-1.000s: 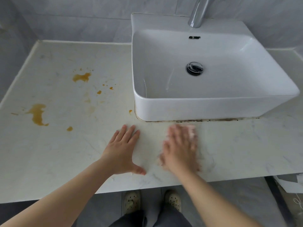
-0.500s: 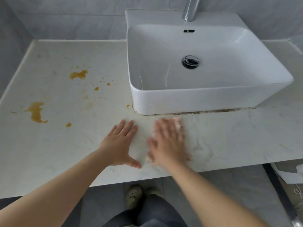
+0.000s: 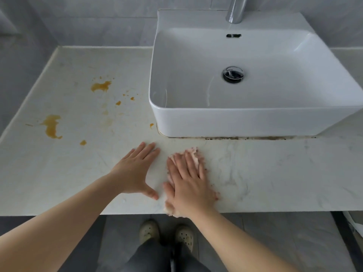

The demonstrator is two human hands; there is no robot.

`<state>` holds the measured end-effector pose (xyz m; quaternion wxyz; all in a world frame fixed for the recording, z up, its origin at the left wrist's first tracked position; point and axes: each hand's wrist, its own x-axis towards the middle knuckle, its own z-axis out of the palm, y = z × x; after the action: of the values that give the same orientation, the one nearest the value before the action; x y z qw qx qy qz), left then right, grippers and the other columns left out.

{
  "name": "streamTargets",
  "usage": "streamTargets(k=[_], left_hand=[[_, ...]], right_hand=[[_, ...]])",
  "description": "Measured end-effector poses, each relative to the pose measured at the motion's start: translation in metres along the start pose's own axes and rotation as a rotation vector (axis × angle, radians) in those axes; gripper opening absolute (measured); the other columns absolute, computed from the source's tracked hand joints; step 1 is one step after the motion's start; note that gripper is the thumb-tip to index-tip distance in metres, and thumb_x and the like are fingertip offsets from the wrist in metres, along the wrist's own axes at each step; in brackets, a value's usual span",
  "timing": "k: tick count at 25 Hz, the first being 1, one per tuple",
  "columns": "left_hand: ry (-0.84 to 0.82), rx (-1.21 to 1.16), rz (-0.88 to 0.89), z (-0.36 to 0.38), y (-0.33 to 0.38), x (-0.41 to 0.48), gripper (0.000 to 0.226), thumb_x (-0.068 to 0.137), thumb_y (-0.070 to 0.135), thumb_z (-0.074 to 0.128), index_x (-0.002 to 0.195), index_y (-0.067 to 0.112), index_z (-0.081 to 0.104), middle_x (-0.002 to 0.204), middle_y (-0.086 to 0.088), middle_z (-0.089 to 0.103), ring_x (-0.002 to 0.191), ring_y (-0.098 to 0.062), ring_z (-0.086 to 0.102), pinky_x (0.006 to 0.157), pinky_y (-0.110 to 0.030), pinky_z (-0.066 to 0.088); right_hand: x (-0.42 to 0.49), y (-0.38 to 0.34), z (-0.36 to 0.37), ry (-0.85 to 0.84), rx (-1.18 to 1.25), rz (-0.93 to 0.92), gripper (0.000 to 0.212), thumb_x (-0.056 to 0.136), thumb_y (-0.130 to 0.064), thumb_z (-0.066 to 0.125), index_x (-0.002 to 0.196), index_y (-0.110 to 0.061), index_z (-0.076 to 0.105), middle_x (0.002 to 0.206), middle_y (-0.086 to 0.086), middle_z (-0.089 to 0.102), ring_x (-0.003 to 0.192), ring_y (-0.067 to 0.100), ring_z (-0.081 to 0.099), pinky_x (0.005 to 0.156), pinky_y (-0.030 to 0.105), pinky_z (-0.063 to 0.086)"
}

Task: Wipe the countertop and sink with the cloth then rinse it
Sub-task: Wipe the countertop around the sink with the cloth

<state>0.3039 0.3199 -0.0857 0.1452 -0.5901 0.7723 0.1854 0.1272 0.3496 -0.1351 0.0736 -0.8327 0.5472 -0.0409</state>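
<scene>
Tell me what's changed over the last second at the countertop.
The right hand, pressing the cloth flat, slid left along the countertop toward the left hand. Nothing was gripped or released. The left hand stays flat; the orange stains remain unwiped.

We counted two hands, the left hand and the right hand, and one cloth. There was one table and one sink, with one faucet, one drain and one overflow slot. We made out two large orange stains, the far stain and the near stain, plus four small orange spots; fainter specks were too small to count. On the floor we saw two shoes, the left shoe and the right shoe.
</scene>
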Motion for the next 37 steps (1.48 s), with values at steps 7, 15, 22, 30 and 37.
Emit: streamTargets(k=[7,15,22,30,37], left_hand=[[-0.015,-0.032,-0.001,0.001,-0.003,0.001,0.132,0.057,0.069,0.069,0.147,0.02,-0.014,0.154,0.004,-0.022,0.14,-0.017,-0.023,0.114,-0.033,-0.009],[0.098,-0.09,0.074,0.012,-0.017,0.0,0.124,0.06,0.073,0.063,0.148,0.024,-0.009,0.155,0.006,-0.018,0.141,-0.015,-0.021,0.114,-0.033,-0.01],[0.449,-0.116,0.006,0.043,-0.092,-0.052,0.083,0.076,0.07,0.019,0.146,0.026,0.025,0.154,0.004,0.021,0.142,-0.015,0.0,0.114,-0.039,0.0],[0.43,-0.035,-0.114,0.069,-0.133,-0.07,0.072,0.092,0.062,0.008,0.14,0.019,0.041,0.145,-0.001,0.041,0.136,-0.023,0.029,0.11,-0.035,0.0],[0.441,-0.059,-0.044,0.064,-0.147,-0.072,0.063,0.095,0.054,0.013,0.133,0.019,0.05,0.137,-0.003,0.051,0.132,-0.024,0.039,0.108,-0.033,0.014]], right_hand=[[-0.007,0.104,-0.028,0.01,-0.038,0.482,0.08,0.079,-0.057,-0.009,0.153,-0.027,0.003,0.161,-0.005,-0.005,0.147,0.018,-0.01,0.116,0.04,-0.01],[0.011,0.007,-0.003,0.022,-0.124,0.055,0.069,0.089,-0.055,0.012,0.15,-0.025,0.023,0.158,-0.005,0.018,0.145,0.016,0.002,0.114,0.037,-0.009],[0.018,-0.062,0.001,0.015,0.028,0.408,0.063,0.096,-0.054,0.011,0.148,-0.025,-0.011,0.154,-0.004,-0.019,0.143,0.022,-0.021,0.112,0.041,-0.021],[0.036,-0.042,-0.009,0.06,0.055,0.717,0.062,0.097,-0.048,0.02,0.153,-0.023,0.005,0.161,-0.002,-0.003,0.147,0.021,-0.01,0.118,0.047,-0.007],[0.032,-0.049,0.004,0.015,-0.093,0.147,0.062,0.092,-0.047,0.022,0.148,-0.022,0.03,0.156,-0.002,0.027,0.146,0.018,0.011,0.116,0.038,0.002]])
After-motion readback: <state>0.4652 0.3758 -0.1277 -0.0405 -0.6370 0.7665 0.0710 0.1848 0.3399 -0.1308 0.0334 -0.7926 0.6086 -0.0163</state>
